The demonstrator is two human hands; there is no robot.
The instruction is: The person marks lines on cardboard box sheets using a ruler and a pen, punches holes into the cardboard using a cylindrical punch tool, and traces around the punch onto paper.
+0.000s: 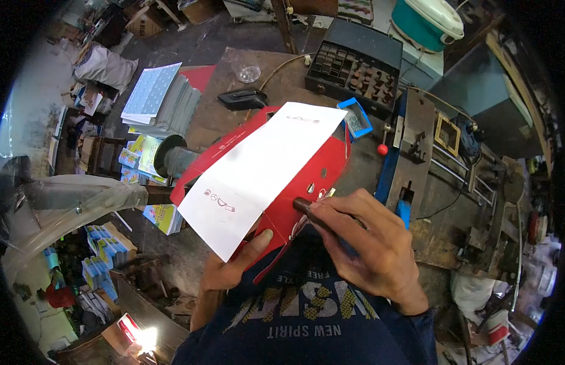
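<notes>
My left hand [240, 267] grips the near edge of a red card piece [288, 210], its thumb on top and the other fingers hidden beneath. A white sheet [252, 170] with small printed drawings at two ends lies over the card, covering much of it. My right hand [371, 243] is closed around a dark brown rod-shaped tool [307, 208], whose end meets or hovers just over the red card; I cannot tell which. Small holes or round marks show in the card near the tool.
Behind the card are a black case [355, 67] of small blocks, a blue box [357, 118] and a black stapler-like object [242, 98]. Paper stacks [167, 100] stand left. A metal machine [416, 128] with a red-knobbed lever [382, 148] stands right.
</notes>
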